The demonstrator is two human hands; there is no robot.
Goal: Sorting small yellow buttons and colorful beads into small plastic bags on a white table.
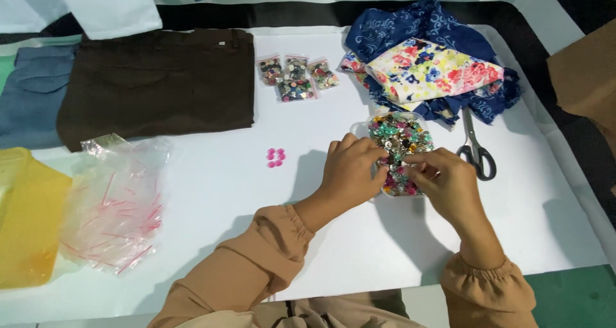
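A clear container (357, 128) heaped with mixed coloured buttons (401, 135) stands right of centre on the white table (192, 193). My left hand (350, 171) rests on the container's left side, fingers curled into the buttons. My right hand (446, 180) reaches in from the right, fingertips pinched among the buttons; I cannot make out a single button in them. A small cluster of pink buttons (275, 158) lies on the table left of my hands.
Scissors (475, 149) lie right of the container. Folded floral and blue fabric (430, 65) sits behind it. Small bags of buttons (295, 77), dark brown trousers (160, 81), blue jeans (32, 94), a pile of clear bags (119, 199) and a yellow tub (29, 215) fill the left.
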